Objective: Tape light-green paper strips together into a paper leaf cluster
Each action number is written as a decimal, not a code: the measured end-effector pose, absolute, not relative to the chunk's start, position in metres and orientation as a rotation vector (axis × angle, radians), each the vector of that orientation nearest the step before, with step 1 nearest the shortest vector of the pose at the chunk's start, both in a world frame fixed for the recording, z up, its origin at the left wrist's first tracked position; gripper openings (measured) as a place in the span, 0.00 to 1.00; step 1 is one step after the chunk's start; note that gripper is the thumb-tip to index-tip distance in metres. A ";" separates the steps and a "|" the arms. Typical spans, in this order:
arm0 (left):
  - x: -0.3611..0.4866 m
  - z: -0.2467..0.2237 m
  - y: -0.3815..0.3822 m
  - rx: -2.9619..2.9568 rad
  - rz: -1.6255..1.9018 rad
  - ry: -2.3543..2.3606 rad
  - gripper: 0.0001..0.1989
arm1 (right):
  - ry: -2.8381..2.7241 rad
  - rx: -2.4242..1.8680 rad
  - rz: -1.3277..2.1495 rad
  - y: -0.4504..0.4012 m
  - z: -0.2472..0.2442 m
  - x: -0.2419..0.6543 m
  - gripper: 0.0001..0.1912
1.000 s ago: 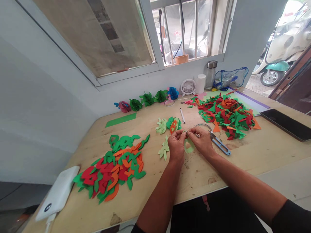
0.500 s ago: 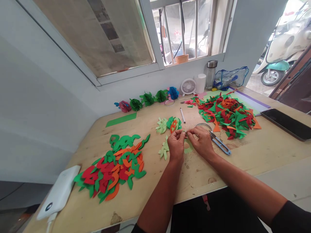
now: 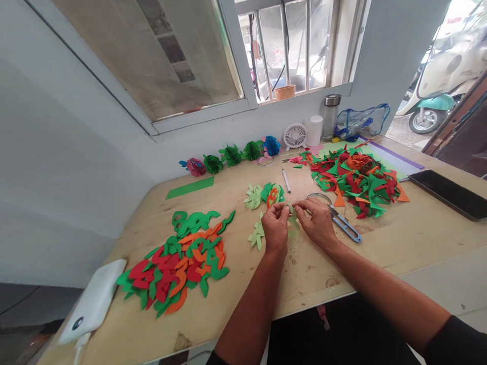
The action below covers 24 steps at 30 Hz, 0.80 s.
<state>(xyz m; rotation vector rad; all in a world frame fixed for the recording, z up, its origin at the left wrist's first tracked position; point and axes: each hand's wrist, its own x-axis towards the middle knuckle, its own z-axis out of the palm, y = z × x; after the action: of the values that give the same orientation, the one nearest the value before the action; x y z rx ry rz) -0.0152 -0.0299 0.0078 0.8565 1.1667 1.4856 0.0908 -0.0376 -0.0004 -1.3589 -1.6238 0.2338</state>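
Observation:
My left hand (image 3: pixel 276 227) pinches a thin light green paper piece (image 3: pixel 293 219) between thumb and fingers. Close beside it, my right hand (image 3: pixel 316 219) has its fingertips closed at the piece's upper edge. The paper hangs down between the two hands, over the wooden table. Pale green paper cut-outs (image 3: pixel 257 232) lie just left of my left hand, with another pale green bunch (image 3: pixel 252 196) farther back. Behind my fingers is a green and orange cut-out cluster (image 3: pixel 274 193). To the right of my right hand rests a blue-handled cutting tool (image 3: pixel 346 225).
Red, green and orange cut-out shapes (image 3: pixel 182 263) are heaped at the left, paper scraps (image 3: pixel 361 177) at the right. A white pen (image 3: pixel 286 181), phone (image 3: pixel 451 192), white power bank (image 3: pixel 95 299), small fan (image 3: pixel 295 136) and glass bottle (image 3: pixel 330 117) stand or lie around the table.
The light green paper piece now shows more, hanging between my hands. My right fingertips have shifted slightly right, away from the left ones.

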 end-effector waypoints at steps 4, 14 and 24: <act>-0.015 0.007 -0.031 0.810 1.438 1.098 0.09 | -1.539 -1.327 0.363 -0.035 0.002 0.094 0.11; -0.015 0.006 -0.031 0.845 1.426 1.097 0.09 | -1.447 -1.285 0.547 -0.029 -0.003 0.098 0.11; -0.015 0.010 -0.032 0.964 1.466 1.112 0.05 | -1.548 -1.265 0.381 -0.034 0.002 0.096 0.07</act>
<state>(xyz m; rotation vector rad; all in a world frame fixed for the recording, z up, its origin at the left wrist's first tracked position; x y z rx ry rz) -0.0151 -0.0325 0.0102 0.9638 1.1124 1.4659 0.0960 -0.0339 0.0023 -1.2651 -1.5479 0.3812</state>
